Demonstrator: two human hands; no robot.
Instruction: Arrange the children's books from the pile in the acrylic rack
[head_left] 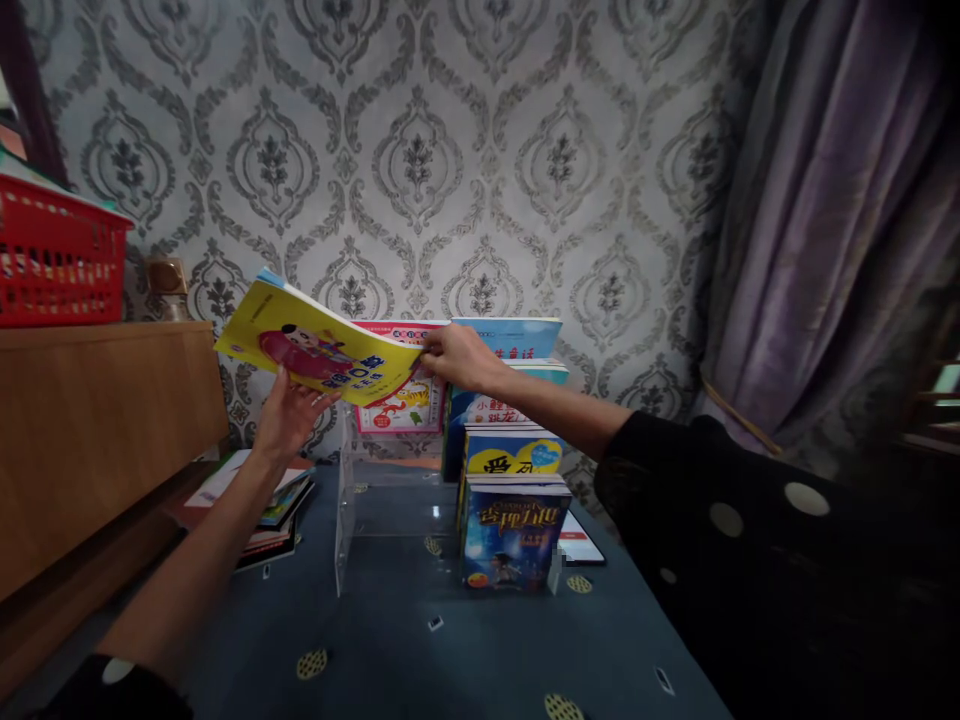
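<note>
A thin yellow book [247, 325] with a cartoon child on its cover is held up, tilted, above a clear tiered book rack [343, 530]. My left hand [289, 415] grips its lower edge from below, thumb on the cover. The fingers of my right hand [461, 357] pinch the book's right end. Behind, a pink picture book [401, 410] stands on the rack's back left. Down the rack's right side, books stand in tiers: a light blue book [517, 335] at the back, a yellow-and-blue book [514, 455], and a dark blue book [514, 540] with upside-down lettering in front.
At left, a loose pile of books [281, 510] lies beside a wooden cabinet [105, 420] bearing a red plastic basket [67, 255]. A flat device with a lit screen [581, 540] rests right of the rack on the dark patterned tablecloth [375, 660]. A curtain [825, 250] hangs at right.
</note>
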